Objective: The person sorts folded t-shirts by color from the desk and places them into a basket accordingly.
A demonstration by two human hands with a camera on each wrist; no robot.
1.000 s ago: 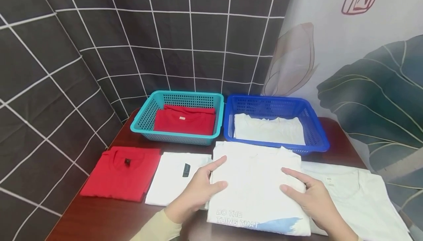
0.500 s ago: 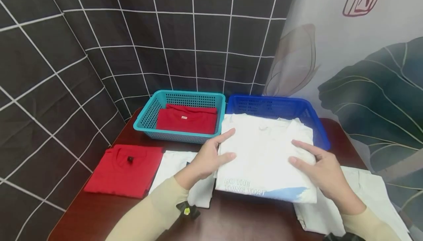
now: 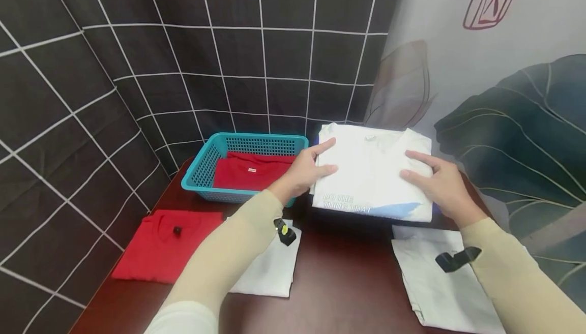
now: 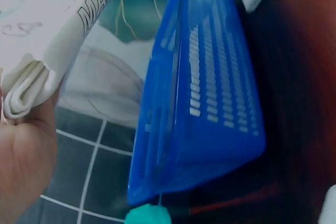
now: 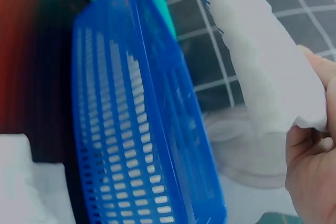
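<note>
A folded white T-shirt (image 3: 371, 171) with outlined lettering and a blue brush mark is held up between both hands. My left hand (image 3: 308, 169) grips its left side, thumb on top and fingers beneath, as the left wrist view shows at the folded edge. My right hand (image 3: 441, 184) grips the right side the same way. Both wrist views show the shirt raised above the rim of a blue basket (image 4: 215, 93). In the head view the shirt hides most of that basket. White cloth shows through the slots of the basket (image 5: 142, 129) in the right wrist view.
Left of the blue basket stands a teal basket (image 3: 201, 171) with folded red shirts (image 3: 238, 174). On the dark red table (image 3: 339, 278) lie a folded red shirt (image 3: 155, 247), a white shirt (image 3: 270, 268) partly under my left forearm, and more folded white clothing (image 3: 439, 283) at right.
Both hands have lifted the white T-shirt off the table area and carried it forward, over the blue basket. The white clothing beneath it at right has come into view.
</note>
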